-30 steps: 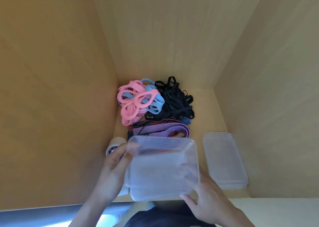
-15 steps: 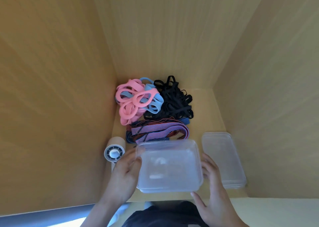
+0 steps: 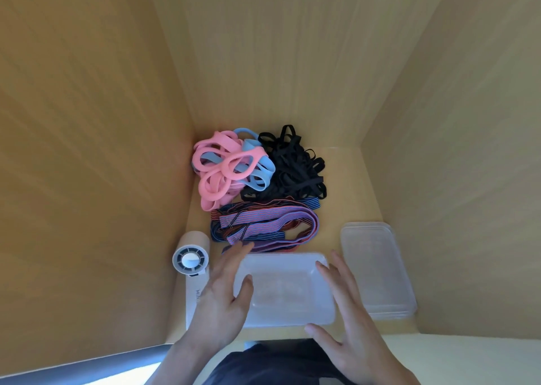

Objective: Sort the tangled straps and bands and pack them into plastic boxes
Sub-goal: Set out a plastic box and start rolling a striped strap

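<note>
An empty clear plastic box [image 3: 285, 289] sits open side up on the wooden shelf [image 3: 348, 185] near its front edge. My left hand [image 3: 224, 294] lies at the box's left rim with straight fingers, and my right hand [image 3: 351, 320] lies at its right rim, also with straight fingers. Behind the box lies a bundle of striped purple and red straps [image 3: 263, 223]. Further back is a heap of pink bands [image 3: 222, 168], blue bands [image 3: 257, 168] and black straps [image 3: 295, 168], tangled together.
A stack of clear plastic lids or boxes [image 3: 377, 270] lies right of the box against the right wall. A small white cylindrical fan [image 3: 191, 256] lies at the left wall. Wooden walls close in the shelf on three sides.
The box was held tilted in both hands; it has come down flat onto the shelf, and both hands have loosened their hold and straightened their fingers.
</note>
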A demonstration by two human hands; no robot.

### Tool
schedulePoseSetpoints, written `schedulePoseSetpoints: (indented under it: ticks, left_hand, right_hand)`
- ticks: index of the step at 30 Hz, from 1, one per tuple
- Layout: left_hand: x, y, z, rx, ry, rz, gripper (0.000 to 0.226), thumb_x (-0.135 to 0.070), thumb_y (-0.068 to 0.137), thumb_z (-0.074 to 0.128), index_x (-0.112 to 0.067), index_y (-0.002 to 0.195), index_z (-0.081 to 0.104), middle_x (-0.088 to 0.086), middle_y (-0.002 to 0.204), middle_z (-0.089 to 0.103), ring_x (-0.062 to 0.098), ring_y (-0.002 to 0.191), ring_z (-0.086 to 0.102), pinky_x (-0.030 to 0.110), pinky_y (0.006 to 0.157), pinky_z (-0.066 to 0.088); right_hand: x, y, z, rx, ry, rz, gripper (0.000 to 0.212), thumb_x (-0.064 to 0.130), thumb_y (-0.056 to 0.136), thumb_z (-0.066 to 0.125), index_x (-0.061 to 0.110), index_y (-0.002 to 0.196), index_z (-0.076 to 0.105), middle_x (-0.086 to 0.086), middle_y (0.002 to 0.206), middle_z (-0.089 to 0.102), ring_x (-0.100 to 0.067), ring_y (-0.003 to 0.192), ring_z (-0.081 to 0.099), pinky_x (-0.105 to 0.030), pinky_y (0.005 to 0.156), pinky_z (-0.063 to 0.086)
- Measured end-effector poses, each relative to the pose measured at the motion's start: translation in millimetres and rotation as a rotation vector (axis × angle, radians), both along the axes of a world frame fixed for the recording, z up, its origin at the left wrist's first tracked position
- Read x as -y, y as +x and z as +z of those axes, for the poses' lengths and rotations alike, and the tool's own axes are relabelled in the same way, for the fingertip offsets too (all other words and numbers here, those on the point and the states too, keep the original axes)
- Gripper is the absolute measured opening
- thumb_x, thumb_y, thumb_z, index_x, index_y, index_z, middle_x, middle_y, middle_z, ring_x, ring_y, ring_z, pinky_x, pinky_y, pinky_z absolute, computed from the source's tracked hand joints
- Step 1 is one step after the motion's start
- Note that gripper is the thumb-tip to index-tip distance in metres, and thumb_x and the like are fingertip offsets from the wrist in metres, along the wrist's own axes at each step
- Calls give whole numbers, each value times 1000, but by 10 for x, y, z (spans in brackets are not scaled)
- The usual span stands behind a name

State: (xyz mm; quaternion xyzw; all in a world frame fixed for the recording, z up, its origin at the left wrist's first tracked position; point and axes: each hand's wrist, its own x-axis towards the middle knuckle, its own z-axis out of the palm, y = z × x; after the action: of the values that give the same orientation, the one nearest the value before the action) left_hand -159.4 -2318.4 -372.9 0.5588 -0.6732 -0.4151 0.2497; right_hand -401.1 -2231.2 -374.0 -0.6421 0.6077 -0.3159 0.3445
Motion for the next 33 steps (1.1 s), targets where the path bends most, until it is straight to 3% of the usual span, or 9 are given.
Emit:
schedulePoseSetpoints:
  ticks: [4,7,10,12,15,21,25,28,33]
  left_hand:
    - [-33,6,-3,76,-19,-48,54,-22,103,50,-41,152,36,-23,159,29,-7,149,14,31,121,25]
    - [-42,-35,0,86,-46,-42,53,-24,103,50,-38,152,35,-21,157,30,-7,147,16,29,119,28]
    - [-49,-91,2,101,-78,-23,51,-26,102,49,-36,150,35,-22,153,32,-11,142,19,27,114,31]
    - [-62,-107,10,109,-89,-17,50,-28,102,49,-35,149,35,-22,151,31,-11,141,20,27,112,32]
    - [-84,-103,47,105,-85,-27,51,-32,103,46,-36,151,32,-22,155,26,-7,146,18,26,114,31]
    - [-122,-30,193,66,-112,79,49,-47,97,36,-35,145,39,-24,151,30,-4,140,30,21,105,32]
    - [-173,20,299,-5,-153,190,42,-31,97,44,-33,139,47,-16,145,41,11,140,37,29,109,36]
    - [-277,0,390,4,-164,279,37,-23,99,49,-30,135,51,-13,143,45,10,137,40,33,111,37]
    - [-499,-6,553,-2,-134,395,32,-15,98,55,-27,127,58,-11,134,51,8,127,48,33,107,40]
  right_hand:
    - [61,19,-45,-12,11,-8,64,49,91,58,33,150,40,17,168,0,-4,154,10,-20,119,19]
    - [203,17,-27,-26,3,-57,47,50,95,49,30,137,54,19,164,14,-5,153,18,-22,118,22]
    - [530,5,67,-102,-137,-133,24,29,93,60,23,115,67,12,145,43,-7,139,40,-24,113,32]
    - [815,-12,143,-198,-195,-133,22,6,87,67,19,104,71,8,125,58,-14,121,54,-31,104,41]
    - [1196,-19,263,-367,-98,37,24,3,85,69,18,102,75,8,108,69,-20,107,61,-36,95,47]
    - [1628,85,291,-604,36,289,14,23,84,77,26,97,71,9,98,70,-18,97,61,-28,77,45]
    - [1780,213,220,-650,77,379,17,30,83,78,27,98,71,9,97,71,-16,96,61,-29,76,48]
    - [1825,224,206,-691,81,408,9,33,87,73,26,88,69,10,84,68,-15,88,60,-27,68,43]
    - [1774,119,239,-513,19,283,11,24,90,62,23,80,66,10,77,66,-16,79,62,-37,71,55]
